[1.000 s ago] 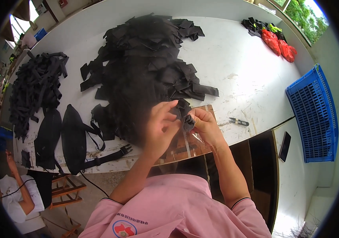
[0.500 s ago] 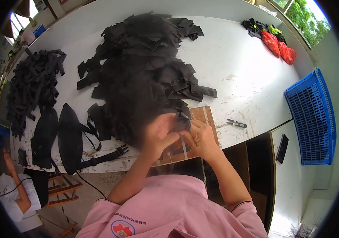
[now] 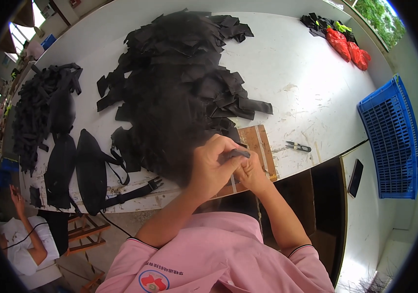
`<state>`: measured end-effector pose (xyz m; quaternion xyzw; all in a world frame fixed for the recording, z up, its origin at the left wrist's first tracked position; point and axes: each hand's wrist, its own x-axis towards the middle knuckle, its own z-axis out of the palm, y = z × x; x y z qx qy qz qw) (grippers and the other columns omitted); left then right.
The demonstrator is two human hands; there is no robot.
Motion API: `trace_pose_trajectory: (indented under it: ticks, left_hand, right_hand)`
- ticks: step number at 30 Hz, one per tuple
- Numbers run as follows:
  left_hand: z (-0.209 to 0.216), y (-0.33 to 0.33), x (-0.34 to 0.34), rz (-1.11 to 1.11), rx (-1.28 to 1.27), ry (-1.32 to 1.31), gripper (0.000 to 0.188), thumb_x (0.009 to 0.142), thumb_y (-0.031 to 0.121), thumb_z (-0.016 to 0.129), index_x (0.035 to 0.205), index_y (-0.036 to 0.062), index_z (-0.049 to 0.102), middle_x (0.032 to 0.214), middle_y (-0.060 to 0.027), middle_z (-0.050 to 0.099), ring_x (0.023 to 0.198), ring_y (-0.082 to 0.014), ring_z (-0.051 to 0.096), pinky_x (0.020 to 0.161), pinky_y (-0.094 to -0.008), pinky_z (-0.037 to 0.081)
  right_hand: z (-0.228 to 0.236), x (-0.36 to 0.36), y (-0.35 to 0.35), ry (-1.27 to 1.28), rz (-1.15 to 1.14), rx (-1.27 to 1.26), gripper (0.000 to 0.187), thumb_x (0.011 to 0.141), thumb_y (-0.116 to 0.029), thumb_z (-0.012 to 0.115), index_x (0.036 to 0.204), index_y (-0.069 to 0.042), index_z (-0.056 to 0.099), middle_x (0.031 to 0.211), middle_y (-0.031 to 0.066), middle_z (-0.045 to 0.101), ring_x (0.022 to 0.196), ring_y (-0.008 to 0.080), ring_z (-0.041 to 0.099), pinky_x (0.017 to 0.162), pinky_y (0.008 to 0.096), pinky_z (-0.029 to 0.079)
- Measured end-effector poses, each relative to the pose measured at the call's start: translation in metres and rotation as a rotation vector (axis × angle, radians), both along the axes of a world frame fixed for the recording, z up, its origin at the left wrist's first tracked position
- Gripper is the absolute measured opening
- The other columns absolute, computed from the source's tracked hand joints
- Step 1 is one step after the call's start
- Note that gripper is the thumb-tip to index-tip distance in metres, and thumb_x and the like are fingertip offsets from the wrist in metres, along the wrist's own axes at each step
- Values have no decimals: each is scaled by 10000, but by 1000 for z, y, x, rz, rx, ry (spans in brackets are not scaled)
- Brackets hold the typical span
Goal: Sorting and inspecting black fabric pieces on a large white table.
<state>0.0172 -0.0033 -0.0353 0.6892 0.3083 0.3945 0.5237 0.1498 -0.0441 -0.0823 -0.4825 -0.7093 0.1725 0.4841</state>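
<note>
Both my hands meet over a wooden board (image 3: 262,146) at the table's near edge. Between them is a small black fabric piece (image 3: 238,153), folded or rolled. My left hand (image 3: 214,163) is closed round it, thumb and fingers pinching. Close against it, my right hand (image 3: 253,171) has its fingers bent in on the same piece; its fingertips are partly hidden. Just beyond my hands spreads a large heap of flat black fabric pieces (image 3: 170,88). Black thread snips (image 3: 298,146) lie to the right of the board.
At left are a pile of narrow black strips (image 3: 38,112), black waist pouches (image 3: 91,171) and a buckled strap (image 3: 135,193). Red plastic bags (image 3: 345,46) lie far right. A blue crate (image 3: 392,141) and a phone (image 3: 356,177) are at right. Another person (image 3: 28,234) works at lower left.
My left hand has moved right, closer against my right hand, and has closed more round the fabric piece. The whole view has shifted slightly.
</note>
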Motion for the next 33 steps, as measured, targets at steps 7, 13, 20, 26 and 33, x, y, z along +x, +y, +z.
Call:
trace_pose_trajectory:
  ticks: [7, 13, 20, 26, 33]
  left_hand:
    - [2, 2, -3, -204, -340, -508, 188, 749, -82, 574, 925, -17, 578, 854, -111, 598, 842, -154, 553, 782, -273, 426]
    - [-3, 8, -7, -269, -85, -413, 167, 785, -50, 550, 944, -17, 591, 884, -124, 598, 805, -162, 554, 765, -285, 439]
    - [3, 8, -4, -210, -76, -495, 152, 814, 75, 583, 932, -19, 597, 877, -137, 604, 818, -191, 556, 770, -305, 433]
    - [3, 5, -17, 61, -369, -814, 141, 846, 146, 554, 888, 17, 593, 890, -125, 604, 870, -200, 534, 807, -320, 399]
    - [-3, 7, -18, 98, -222, -709, 122, 855, 114, 533, 867, 4, 584, 862, -106, 603, 862, -189, 530, 824, -308, 378]
  right_hand:
    - [-6, 4, 5, -15, 20, -113, 125, 796, -150, 544, 829, -29, 548, 693, 113, 527, 618, 287, 508, 544, 379, 426]
    - [-8, 6, 3, 17, 13, -179, 143, 799, -169, 551, 798, -26, 547, 679, 116, 524, 612, 293, 508, 537, 383, 421]
    - [-5, 8, 5, -43, -11, -213, 157, 795, -170, 575, 745, -28, 531, 658, 117, 520, 583, 296, 517, 531, 386, 421]
    - [28, 1, 4, -259, -19, -104, 215, 758, -203, 618, 678, -41, 501, 593, 85, 498, 570, 267, 526, 488, 366, 418]
    - [29, 1, 3, -280, -63, -110, 258, 751, -223, 626, 646, -48, 468, 564, 88, 495, 535, 278, 518, 467, 370, 412]
